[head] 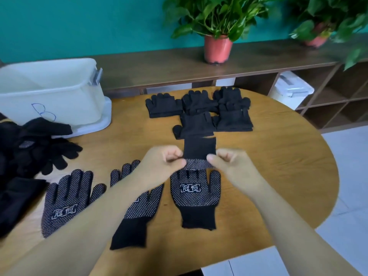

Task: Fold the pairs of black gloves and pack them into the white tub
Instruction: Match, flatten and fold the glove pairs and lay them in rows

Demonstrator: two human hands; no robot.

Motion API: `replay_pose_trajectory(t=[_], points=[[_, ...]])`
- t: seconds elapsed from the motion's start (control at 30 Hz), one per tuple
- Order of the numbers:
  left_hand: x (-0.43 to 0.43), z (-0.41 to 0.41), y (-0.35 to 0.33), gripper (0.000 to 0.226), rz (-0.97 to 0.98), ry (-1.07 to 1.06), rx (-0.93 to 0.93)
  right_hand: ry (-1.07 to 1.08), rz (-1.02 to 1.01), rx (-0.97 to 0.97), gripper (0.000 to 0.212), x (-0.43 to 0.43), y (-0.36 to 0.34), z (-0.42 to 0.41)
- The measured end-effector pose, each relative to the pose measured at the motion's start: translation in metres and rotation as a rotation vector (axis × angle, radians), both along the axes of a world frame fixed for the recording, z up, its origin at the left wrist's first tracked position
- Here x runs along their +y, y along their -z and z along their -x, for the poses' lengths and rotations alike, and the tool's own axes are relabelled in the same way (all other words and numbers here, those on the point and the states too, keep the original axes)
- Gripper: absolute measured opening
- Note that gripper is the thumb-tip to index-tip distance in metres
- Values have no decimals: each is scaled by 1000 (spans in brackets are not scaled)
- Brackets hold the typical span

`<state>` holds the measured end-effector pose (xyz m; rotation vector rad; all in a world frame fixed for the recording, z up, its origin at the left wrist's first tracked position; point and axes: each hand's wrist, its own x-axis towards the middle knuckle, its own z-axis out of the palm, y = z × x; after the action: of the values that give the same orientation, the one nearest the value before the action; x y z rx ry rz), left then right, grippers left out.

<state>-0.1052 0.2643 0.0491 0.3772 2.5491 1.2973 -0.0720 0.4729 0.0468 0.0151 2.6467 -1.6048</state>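
Observation:
Both hands pinch one black glove (199,151) at mid-table: my left hand (162,163) holds its left edge, my right hand (229,164) its right edge, and the dotted side is turned up along the near edge. A dotted black glove (196,198) lies palm up just below it. Two more dotted gloves (65,198) (137,208) lie to the left, the second partly under my left forearm. Several folded pairs (199,108) sit at the far side. The white tub (49,92) stands at the far left.
A loose heap of black gloves (29,150) covers the table's left edge. The round wooden table (278,166) ends close on the right. Behind it runs a wooden shelf unit (159,68) with two potted plants (218,47) and a white lidded bin (290,90).

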Motion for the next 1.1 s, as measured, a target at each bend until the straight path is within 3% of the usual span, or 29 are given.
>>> replay_pose_trajectory(t=[0.1,0.17,0.33,0.57,0.77,0.93,1.1], points=[[-4,-27,30,24,69,-8,98,16,-85,47,29,-2,41,-34],[-9,-40,49,14,127,-40,223,13,-177,152,12,-7,61,-51],[-21,-50,78,29,235,76,485,27,-363,403,34,-16,81,-65],[-23,-54,82,14,269,91,651,-54,-518,561,53,-11,89,-76],[-23,-57,85,15,296,70,723,-14,-660,731,40,-18,92,-77],[-25,-56,85,20,316,83,736,-13,-697,741,36,-17,95,-78],[-25,-56,83,21,339,115,769,-49,-679,654,57,-16,92,-80]])
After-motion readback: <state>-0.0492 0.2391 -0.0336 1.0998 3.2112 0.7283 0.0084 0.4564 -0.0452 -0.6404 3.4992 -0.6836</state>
